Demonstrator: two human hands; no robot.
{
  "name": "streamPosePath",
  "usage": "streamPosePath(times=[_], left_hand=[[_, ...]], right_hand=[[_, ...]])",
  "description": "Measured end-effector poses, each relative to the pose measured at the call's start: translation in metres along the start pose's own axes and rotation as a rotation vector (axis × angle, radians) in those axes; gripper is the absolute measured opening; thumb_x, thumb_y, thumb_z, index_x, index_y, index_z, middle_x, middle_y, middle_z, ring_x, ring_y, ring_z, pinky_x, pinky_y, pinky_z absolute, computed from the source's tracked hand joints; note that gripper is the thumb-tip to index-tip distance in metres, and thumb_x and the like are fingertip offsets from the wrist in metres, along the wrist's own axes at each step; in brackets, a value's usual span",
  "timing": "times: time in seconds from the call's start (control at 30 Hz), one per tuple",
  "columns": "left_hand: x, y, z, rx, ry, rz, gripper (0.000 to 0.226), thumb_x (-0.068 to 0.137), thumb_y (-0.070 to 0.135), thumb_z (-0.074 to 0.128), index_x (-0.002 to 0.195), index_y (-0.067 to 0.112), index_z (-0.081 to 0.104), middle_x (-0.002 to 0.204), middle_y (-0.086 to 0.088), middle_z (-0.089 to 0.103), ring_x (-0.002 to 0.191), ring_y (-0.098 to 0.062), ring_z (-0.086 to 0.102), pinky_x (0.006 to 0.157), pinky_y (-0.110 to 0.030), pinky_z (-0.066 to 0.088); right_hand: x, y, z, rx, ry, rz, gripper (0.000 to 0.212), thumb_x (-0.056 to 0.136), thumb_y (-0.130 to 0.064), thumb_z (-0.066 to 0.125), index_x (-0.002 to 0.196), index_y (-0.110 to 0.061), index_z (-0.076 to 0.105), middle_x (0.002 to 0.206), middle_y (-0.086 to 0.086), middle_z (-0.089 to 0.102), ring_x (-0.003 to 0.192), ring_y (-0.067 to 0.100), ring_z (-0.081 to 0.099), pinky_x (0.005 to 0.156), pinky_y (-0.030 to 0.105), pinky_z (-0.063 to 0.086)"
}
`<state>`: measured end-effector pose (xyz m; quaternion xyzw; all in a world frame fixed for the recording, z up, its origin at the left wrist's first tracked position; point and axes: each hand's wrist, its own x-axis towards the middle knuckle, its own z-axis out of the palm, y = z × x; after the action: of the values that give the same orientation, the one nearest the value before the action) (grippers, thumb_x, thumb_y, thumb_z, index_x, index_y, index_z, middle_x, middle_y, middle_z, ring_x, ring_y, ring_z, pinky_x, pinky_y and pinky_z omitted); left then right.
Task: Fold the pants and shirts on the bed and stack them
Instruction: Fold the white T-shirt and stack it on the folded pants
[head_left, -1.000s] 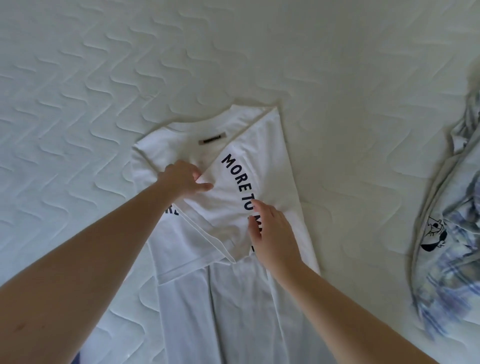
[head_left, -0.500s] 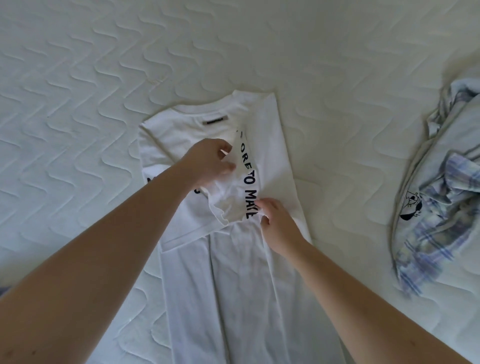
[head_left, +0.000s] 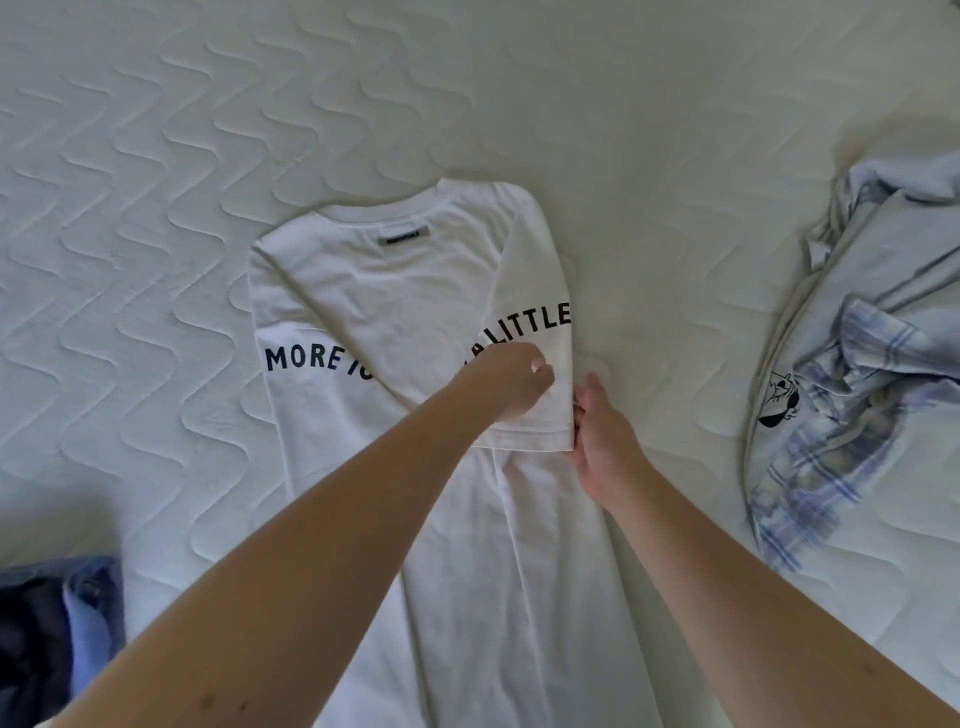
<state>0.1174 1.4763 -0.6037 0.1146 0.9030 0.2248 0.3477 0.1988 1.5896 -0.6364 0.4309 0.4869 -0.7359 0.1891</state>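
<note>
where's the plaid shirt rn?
Head view: the plaid shirt lies crumpled on the bed at the right edge, apart from the white tee, just past the right hand.

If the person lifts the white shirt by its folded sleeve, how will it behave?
The white shirt is probably floppy: thin cloth lying flat, creased where the left hand and right hand pinch it. It likely sags and unfolds. It seems light.
</note>
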Motion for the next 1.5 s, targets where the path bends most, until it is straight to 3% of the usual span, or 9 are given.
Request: streamPosePath(times=[0.1, 0.2, 0.33, 0.57, 0.77, 1.03, 1.17, 1.33, 1.5], left_hand=[[-0.01, -0.023, 0.007, -0.07, 0.216, 0.025, 0.028, 0.096, 0.022, 0.05, 0.121, 0.019, 0.063, 0.119, -0.006, 0.06, 0.109, -0.024, 0.059, 0.096, -0.034, 0.045], [-0.015, -0.049, 0.012, -0.14, 0.293, -0.047, 0.035, 0.095, 0.026, 0.055, 0.129, 0.019, 0.055, 0.124, -0.008, 0.053, 0.112, -0.026, 0.056, 0.098, -0.04, 0.046], [-0.007, -0.065, 0.015, -0.222, 0.271, -0.131, 0.031, 0.097, 0.025, 0.051, 0.127, 0.019, 0.055, 0.11, -0.004, 0.06, 0.107, -0.024, 0.058, 0.085, -0.026, 0.04], [0.023, -0.052, -0.012, -0.081, 0.366, 0.016, 0.027, 0.097, 0.012, 0.041, 0.109, 0.019, 0.064, 0.106, -0.003, 0.058, 0.092, -0.022, 0.06, 0.077, -0.028, 0.042], [0.076, -0.034, -0.053, 0.132, 0.285, 0.215, 0.046, 0.095, -0.002, 0.04, 0.135, 0.017, 0.05, 0.137, -0.007, 0.044, 0.091, -0.026, 0.062, 0.083, -0.039, 0.051], [0.149, 0.009, -0.084, 0.591, -0.144, 0.398, 0.093, 0.08, -0.016, 0.042, 0.147, 0.046, 0.024, 0.157, 0.019, 0.02, 0.093, -0.017, 0.061, 0.063, -0.032, 0.051], [0.167, 0.019, -0.092, 0.674, -0.263, 0.475, 0.065, 0.084, -0.007, 0.048, 0.132, 0.037, 0.048, 0.137, 0.015, 0.041, 0.084, -0.016, 0.054, 0.055, -0.022, 0.031], [0.178, 0.022, -0.11, 0.815, -0.324, 0.479, 0.04, 0.087, 0.009, 0.054, 0.123, 0.025, 0.06, 0.11, 0.007, 0.047, 0.091, -0.014, 0.043, 0.074, -0.03, 0.034], [0.179, 0.017, -0.127, 0.622, -0.235, 0.539, 0.019, 0.088, 0.022, 0.066, 0.106, 0.024, 0.069, 0.112, 0.009, 0.06, 0.091, -0.009, 0.049, 0.078, -0.028, 0.039]], right_hand=[[0.001, 0.004, 0.001, -0.327, 0.041, -0.111, 0.026, 0.097, -0.045, 0.052, 0.109, -0.025, 0.064, 0.106, -0.005, 0.069, 0.098, 0.014, 0.066, 0.085, 0.033, 0.052], [-0.001, 0.011, 0.005, -0.464, 0.066, -0.261, 0.025, 0.093, -0.016, 0.057, 0.119, -0.018, 0.06, 0.108, 0.002, 0.069, 0.099, 0.021, 0.066, 0.088, 0.038, 0.053], [-0.002, 0.009, 0.014, -0.461, 0.048, -0.306, 0.044, 0.09, -0.004, 0.047, 0.13, -0.022, 0.056, 0.111, -0.002, 0.068, 0.099, 0.017, 0.066, 0.085, 0.032, 0.054], [0.004, 0.002, 0.013, -0.368, 0.002, -0.288, 0.029, 0.095, -0.01, 0.052, 0.117, -0.025, 0.064, 0.105, -0.009, 0.071, 0.096, 0.008, 0.068, 0.074, 0.02, 0.05], [0.007, -0.007, 0.012, -0.404, -0.053, -0.268, 0.025, 0.097, -0.015, 0.051, 0.112, -0.032, 0.063, 0.1, -0.016, 0.071, 0.087, -0.006, 0.066, 0.062, 0.005, 0.045], [0.015, -0.017, 0.015, -0.429, -0.093, -0.247, 0.022, 0.098, -0.018, 0.051, 0.113, -0.025, 0.064, 0.103, -0.007, 0.072, 0.096, 0.009, 0.067, 0.086, 0.031, 0.054], [0.019, -0.02, 0.018, -0.446, -0.104, -0.266, 0.021, 0.098, -0.018, 0.051, 0.112, -0.024, 0.064, 0.1, -0.009, 0.071, 0.091, 0.003, 0.066, 0.077, 0.02, 0.052], [0.023, -0.015, 0.015, -0.486, -0.048, -0.255, 0.018, 0.096, -0.02, 0.053, 0.106, -0.031, 0.063, 0.095, -0.014, 0.07, 0.084, -0.006, 0.063, 0.063, 0.005, 0.044], [0.022, -0.005, 0.012, -0.505, 0.013, -0.205, 0.017, 0.096, -0.021, 0.054, 0.107, -0.028, 0.065, 0.097, -0.012, 0.07, 0.086, -0.004, 0.062, 0.064, 0.005, 0.043]])
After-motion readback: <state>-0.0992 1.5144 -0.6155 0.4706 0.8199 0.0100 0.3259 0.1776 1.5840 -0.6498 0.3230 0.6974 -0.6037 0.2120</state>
